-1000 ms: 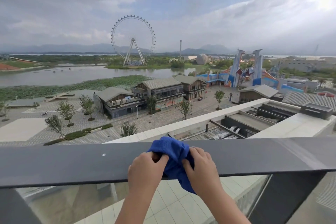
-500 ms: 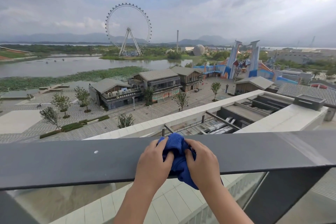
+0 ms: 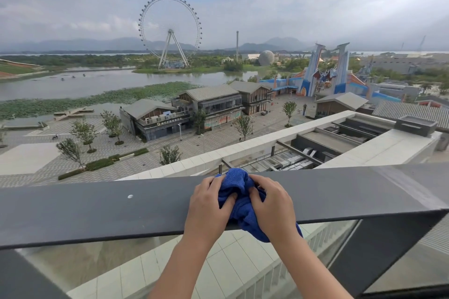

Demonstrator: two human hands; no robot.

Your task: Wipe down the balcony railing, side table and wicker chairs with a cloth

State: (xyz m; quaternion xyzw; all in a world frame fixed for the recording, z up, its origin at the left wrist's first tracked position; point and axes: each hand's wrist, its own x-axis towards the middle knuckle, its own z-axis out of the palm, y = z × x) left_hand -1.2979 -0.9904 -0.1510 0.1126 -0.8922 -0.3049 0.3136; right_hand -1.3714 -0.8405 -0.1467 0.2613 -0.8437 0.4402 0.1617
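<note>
Beyond the balcony lies a wide overcast view: a white Ferris wheel stands on the far bank of a grey lake, with hazy mountains behind it and heavy cloud overhead. Nearer, low grey-roofed buildings line a paved plaza dotted with small trees, and a blue and white gateway with two tall pillars rises to the right. A pale flat rooftop sits just below the balcony.

Across the foreground runs the dark grey railing, its broad flat top rail stretching from edge to edge, with a small white spot on it left of centre. Glass panels hang beneath the rail, and a dark slanted post drops from it at the right.

A bunched blue cloth lies on top of the rail near the middle, its upper end heaped at the far edge and its lower end hanging over the near edge. Both hands are on it, side by side. The left hand has its fingers curled over the left part of the cloth, thumb pressed into the folds. The right hand grips the right part, fingers bent round the fabric, with a tail of cloth showing below the wrist. Both bare forearms reach up from the bottom of the view.
</note>
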